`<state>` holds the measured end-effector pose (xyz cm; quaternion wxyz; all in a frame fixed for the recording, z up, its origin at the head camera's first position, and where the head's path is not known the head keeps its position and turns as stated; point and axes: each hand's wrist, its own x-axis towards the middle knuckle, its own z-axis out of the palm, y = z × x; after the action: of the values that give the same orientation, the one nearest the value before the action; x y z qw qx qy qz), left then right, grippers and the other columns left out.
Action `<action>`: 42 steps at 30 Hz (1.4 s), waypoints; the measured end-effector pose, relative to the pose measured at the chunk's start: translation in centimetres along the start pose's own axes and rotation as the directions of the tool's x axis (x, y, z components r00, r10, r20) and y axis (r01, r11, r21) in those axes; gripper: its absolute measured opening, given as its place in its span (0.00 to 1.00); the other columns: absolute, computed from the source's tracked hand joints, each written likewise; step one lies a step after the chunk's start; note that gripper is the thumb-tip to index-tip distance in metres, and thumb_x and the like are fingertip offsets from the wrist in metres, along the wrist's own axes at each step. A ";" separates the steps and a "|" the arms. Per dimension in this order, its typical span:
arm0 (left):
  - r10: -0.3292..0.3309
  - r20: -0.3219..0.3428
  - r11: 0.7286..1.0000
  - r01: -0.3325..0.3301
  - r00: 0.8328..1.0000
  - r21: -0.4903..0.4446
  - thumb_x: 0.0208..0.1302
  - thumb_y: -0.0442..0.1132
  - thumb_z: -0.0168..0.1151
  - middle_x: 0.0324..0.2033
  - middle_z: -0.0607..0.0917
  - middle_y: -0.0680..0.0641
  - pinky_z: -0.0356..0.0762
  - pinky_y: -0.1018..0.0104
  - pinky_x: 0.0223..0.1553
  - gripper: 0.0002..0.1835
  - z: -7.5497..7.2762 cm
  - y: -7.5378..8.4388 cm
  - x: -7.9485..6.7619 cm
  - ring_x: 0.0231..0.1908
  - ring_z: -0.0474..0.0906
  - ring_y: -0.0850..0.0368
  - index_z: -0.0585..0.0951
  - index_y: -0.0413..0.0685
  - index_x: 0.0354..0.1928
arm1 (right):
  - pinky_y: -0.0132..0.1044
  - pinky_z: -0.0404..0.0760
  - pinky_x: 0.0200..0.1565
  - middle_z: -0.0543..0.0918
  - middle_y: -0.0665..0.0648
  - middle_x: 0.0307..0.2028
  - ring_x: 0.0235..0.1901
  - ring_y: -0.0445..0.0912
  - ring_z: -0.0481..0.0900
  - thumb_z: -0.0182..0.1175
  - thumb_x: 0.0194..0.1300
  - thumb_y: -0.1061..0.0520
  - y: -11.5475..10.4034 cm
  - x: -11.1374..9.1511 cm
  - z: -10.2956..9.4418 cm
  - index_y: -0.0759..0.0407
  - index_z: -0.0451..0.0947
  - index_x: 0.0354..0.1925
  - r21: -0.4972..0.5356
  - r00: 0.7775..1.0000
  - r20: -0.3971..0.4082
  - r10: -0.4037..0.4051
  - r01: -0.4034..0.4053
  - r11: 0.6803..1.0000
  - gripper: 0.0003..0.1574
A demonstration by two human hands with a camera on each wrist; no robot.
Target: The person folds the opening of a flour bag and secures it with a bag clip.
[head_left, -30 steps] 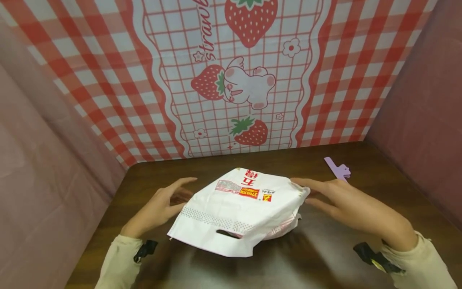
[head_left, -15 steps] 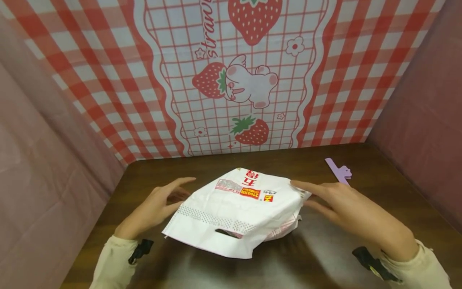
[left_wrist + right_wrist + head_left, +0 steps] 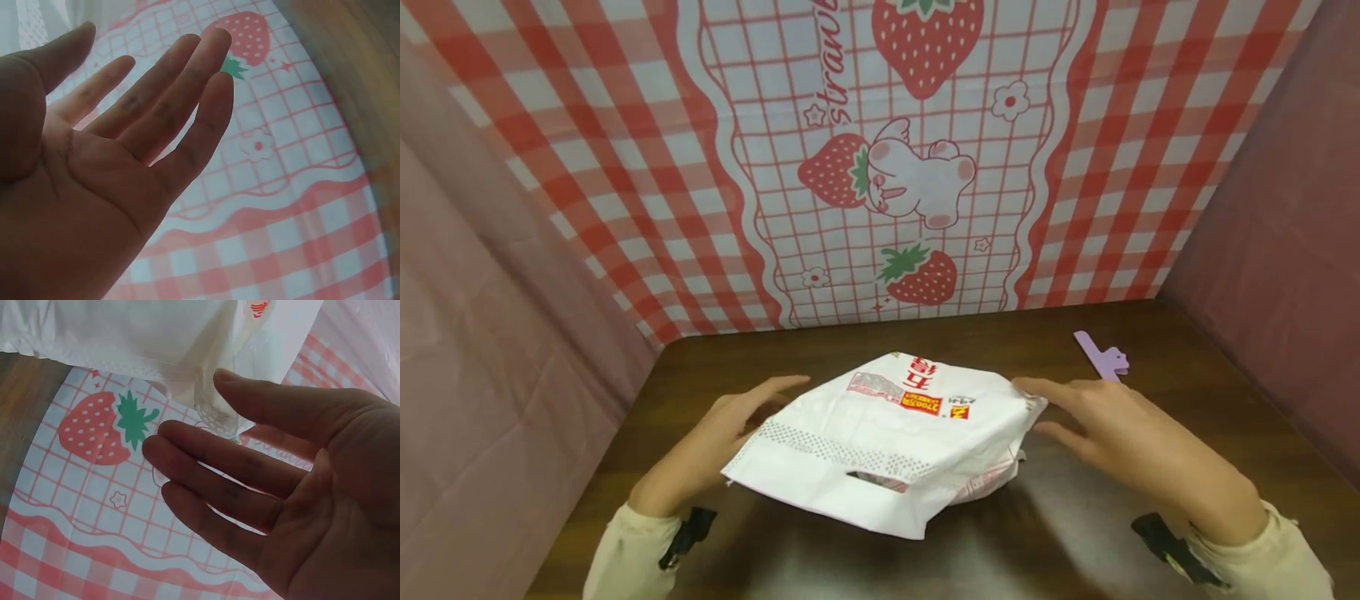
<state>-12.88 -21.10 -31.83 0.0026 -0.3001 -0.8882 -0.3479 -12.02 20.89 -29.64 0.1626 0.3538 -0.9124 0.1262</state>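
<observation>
A white plastic carrier bag [image 3: 857, 429] with red and yellow print and a cut-out handle slot sits between my hands in the head view. Its handle edge faces me, and the slot shows something pinkish inside. At the bag's left edge is my left hand [image 3: 703, 446], partly hidden behind it; the left wrist view shows its spread fingers [image 3: 181, 94] holding nothing. My right hand [image 3: 1138, 437] is by the right corner, fingers extended. In the right wrist view, the thumb lies close to the bag's crumpled corner [image 3: 215, 409]; whether it touches cannot be told.
A lilac clip [image 3: 1101, 357] lies on the dark brown table [image 3: 1000, 333], beyond my right hand. Behind the table hangs a red-checked strawberry cloth [image 3: 917, 192]. Pink curtains [image 3: 482, 333] close off both sides.
The bag's near left corner has shifted left and spread outward. My left hand has drawn slightly left and down, while the right hand has stayed almost in place, a little lower.
</observation>
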 end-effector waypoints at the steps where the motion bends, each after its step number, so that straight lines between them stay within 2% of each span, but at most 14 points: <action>1: 0.031 -0.014 0.999 -0.031 0.999 0.017 0.59 0.51 0.56 0.48 0.77 0.62 0.74 0.67 0.41 0.28 0.0 0.8 0.0 0.42 0.77 0.66 0.62 0.67 0.62 | 0.38 0.77 0.38 0.81 0.45 0.41 0.37 0.37 0.79 0.67 0.48 0.56 0.0 0.0 0.1 0.51 0.73 0.53 -0.011 1.000 -0.003 0.003 -0.003 1.000 0.31; 5: 0.140 -0.067 0.987 -0.134 0.988 0.085 0.57 0.49 0.59 0.51 0.75 0.64 0.73 0.67 0.45 0.27 0.0 2.5 0.0 0.47 0.74 0.67 0.66 0.62 0.60 | 0.39 0.78 0.37 0.82 0.47 0.38 0.35 0.39 0.80 0.66 0.47 0.58 0.0 -0.3 0.3 0.53 0.74 0.51 -0.059 0.999 -0.031 -0.010 0.009 0.998 0.29; 9: 0.152 -0.107 0.981 -0.137 0.983 0.141 0.58 0.51 0.58 0.52 0.74 0.66 0.73 0.68 0.46 0.25 0.3 2.0 0.0 0.49 0.73 0.69 0.68 0.65 0.59 | 0.39 0.78 0.36 0.82 0.48 0.37 0.34 0.40 0.80 0.66 0.47 0.60 0.1 -0.3 0.5 0.54 0.75 0.49 -0.079 0.999 -0.039 -0.016 0.013 0.997 0.27; 13: 0.171 -0.149 0.978 -0.149 0.974 0.148 0.57 0.48 0.59 0.53 0.74 0.64 0.73 0.69 0.46 0.25 0.4 2.6 -0.2 0.50 0.73 0.67 0.69 0.62 0.59 | 0.39 0.77 0.36 0.82 0.47 0.36 0.34 0.39 0.79 0.65 0.48 0.59 0.1 -0.1 0.6 0.53 0.75 0.49 -0.075 1.000 -0.027 -0.014 0.012 0.997 0.26; 16: 0.238 -0.204 0.968 -0.214 0.950 0.133 0.56 0.41 0.61 0.52 0.76 0.57 0.72 0.70 0.47 0.25 0.5 3.0 -0.2 0.50 0.74 0.62 0.71 0.55 0.57 | 0.39 0.77 0.36 0.82 0.46 0.36 0.33 0.38 0.79 0.65 0.49 0.59 0.0 -0.1 0.5 0.53 0.75 0.49 -0.077 1.000 -0.012 0.002 -0.003 0.997 0.25; 19: 0.324 -0.270 0.944 -0.292 0.907 0.152 0.54 0.37 0.62 0.49 0.79 0.52 0.71 0.72 0.47 0.23 0.5 3.1 0.0 0.47 0.76 0.57 0.74 0.48 0.54 | 0.40 0.77 0.36 0.82 0.46 0.36 0.34 0.38 0.79 0.64 0.52 0.55 0.0 -0.2 0.4 0.51 0.75 0.50 -0.088 0.999 -0.004 0.036 -0.036 0.995 0.24; 21: 0.353 -0.304 0.934 -0.317 0.885 0.162 0.52 0.36 0.63 0.47 0.80 0.51 0.71 0.74 0.46 0.22 0.6 2.9 0.1 0.45 0.77 0.57 0.75 0.46 0.52 | 0.41 0.77 0.36 0.82 0.46 0.36 0.35 0.40 0.79 0.63 0.53 0.53 0.0 -0.3 0.3 0.51 0.74 0.51 -0.088 0.998 0.004 0.057 -0.057 0.995 0.25; 24: 0.339 -0.342 0.939 -0.292 0.877 0.180 0.53 0.35 0.62 0.42 0.81 0.54 0.72 0.76 0.42 0.18 0.6 2.7 0.3 0.40 0.78 0.62 0.77 0.49 0.49 | 0.40 0.77 0.37 0.82 0.46 0.37 0.34 0.38 0.79 0.61 0.56 0.51 0.0 -0.4 0.2 0.51 0.72 0.53 -0.072 0.996 0.031 0.081 -0.078 0.994 0.26; 28: 0.275 -0.383 0.953 -0.196 0.882 0.232 0.56 0.34 0.61 0.33 0.81 0.61 0.72 0.79 0.32 0.11 0.7 2.7 0.3 0.30 0.76 0.69 0.78 0.58 0.40 | 0.40 0.77 0.39 0.81 0.45 0.39 0.36 0.37 0.78 0.56 0.60 0.47 0.0 -0.6 -0.1 0.47 0.68 0.57 -0.049 0.990 0.071 0.123 -0.120 0.992 0.26; 30: 0.260 -0.407 0.955 -0.172 0.876 0.241 0.56 0.33 0.60 0.28 0.80 0.62 0.71 0.79 0.28 0.10 0.7 2.7 0.3 0.25 0.74 0.70 0.78 0.59 0.36 | 0.42 0.77 0.39 0.80 0.44 0.40 0.37 0.38 0.78 0.53 0.62 0.45 -0.1 -0.8 -0.3 0.44 0.65 0.59 -0.037 0.985 0.089 0.147 -0.144 0.989 0.26; 33: 0.229 -0.428 0.967 -0.155 0.874 0.202 0.56 0.31 0.60 0.24 0.79 0.62 0.70 0.78 0.24 0.11 0.7 2.8 0.2 0.21 0.72 0.68 0.78 0.58 0.32 | 0.44 0.76 0.40 0.79 0.42 0.44 0.40 0.38 0.78 0.48 0.65 0.43 -0.2 -1.0 -0.5 0.38 0.61 0.61 -0.011 0.976 0.124 0.179 -0.179 0.984 0.26; 38: 0.163 -0.426 0.986 -0.137 0.890 0.093 0.57 0.30 0.59 0.21 0.81 0.58 0.72 0.77 0.25 0.10 0.7 3.1 0.1 0.22 0.77 0.64 0.77 0.57 0.30 | 0.46 0.74 0.44 0.73 0.39 0.52 0.46 0.41 0.75 0.42 0.67 0.42 -0.1 -1.3 -0.9 0.33 0.57 0.63 0.023 0.960 0.174 0.218 -0.225 0.974 0.26; 40: 0.167 -0.425 0.986 -0.155 0.890 0.062 0.57 0.30 0.58 0.22 0.82 0.56 0.73 0.76 0.28 0.09 0.7 3.3 0.1 0.24 0.79 0.63 0.77 0.55 0.31 | 0.46 0.74 0.46 0.73 0.39 0.52 0.47 0.40 0.75 0.41 0.68 0.42 0.1 -1.2 -1.0 0.33 0.57 0.63 0.030 0.962 0.172 0.214 -0.222 0.975 0.25; 42: 0.180 -0.434 0.983 -0.176 0.883 0.051 0.57 0.29 0.58 0.23 0.82 0.56 0.74 0.76 0.29 0.09 0.7 3.4 0.2 0.25 0.80 0.62 0.78 0.54 0.32 | 0.45 0.73 0.47 0.72 0.40 0.53 0.48 0.40 0.74 0.41 0.68 0.43 0.2 -1.2 -1.0 0.34 0.58 0.62 0.033 0.966 0.161 0.201 -0.209 0.977 0.25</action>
<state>-11.10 -18.61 -30.27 0.2351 -0.2947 -0.8354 -0.3999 -11.10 22.08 -29.19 0.0674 0.2703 -0.9506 0.1367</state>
